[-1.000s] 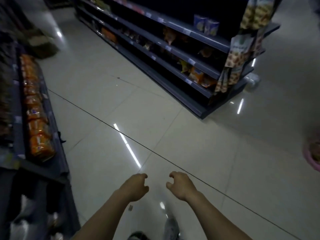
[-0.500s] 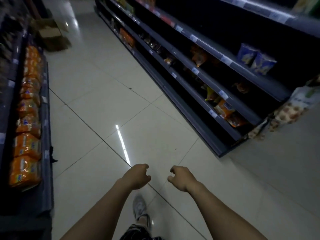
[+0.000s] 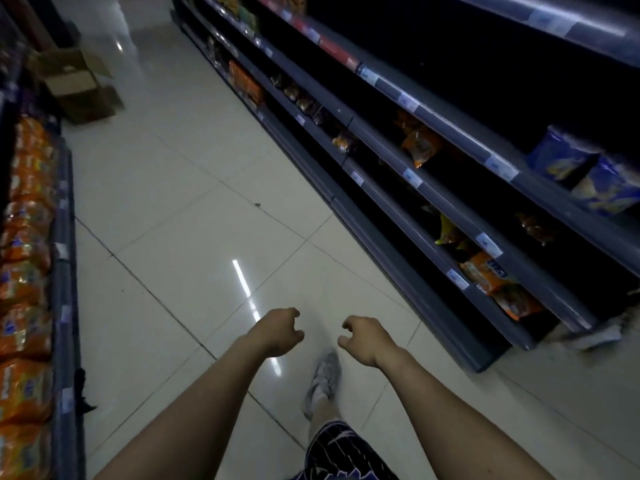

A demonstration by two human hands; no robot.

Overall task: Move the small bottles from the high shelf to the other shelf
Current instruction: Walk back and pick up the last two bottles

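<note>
1. Head view looks down a dim shop aisle: the left hand [image 3: 277, 332] and right hand [image 3: 363, 341] hang out in front over the pale tiled floor [image 3: 173, 237], close together but not touching.
2. Both hands are loosely curled, fingers half bent, and hold nothing.
3. Compared with a second ago, the view has swung round to the left. The end of the right-hand shelving [image 3: 433, 216] with its hanging packets has slid out of frame, and the long run of its tiers now fills the right side.
4. One grey shoe [image 3: 323, 379] is stepped forward below the hands, where a second ago only a toe showed; I judge the person is walking along the aisle, not yet reaching.
5. No small bottles can be seen anywhere: the right tiers carry orange snack packets [image 3: 420, 148] and blue bags [image 3: 585, 178], the left shelf [image 3: 65, 306] a row of orange packs [image 3: 24, 278]. The topmost tiers on the right are too dark to read.
6. A cardboard box [image 3: 78, 88] sits on the floor far ahead, beside the left shelf.
7. As a judgement, the task is at its travel stage: the turn points the person down the aisle, and the high shelf with the bottles must still be found.
</note>
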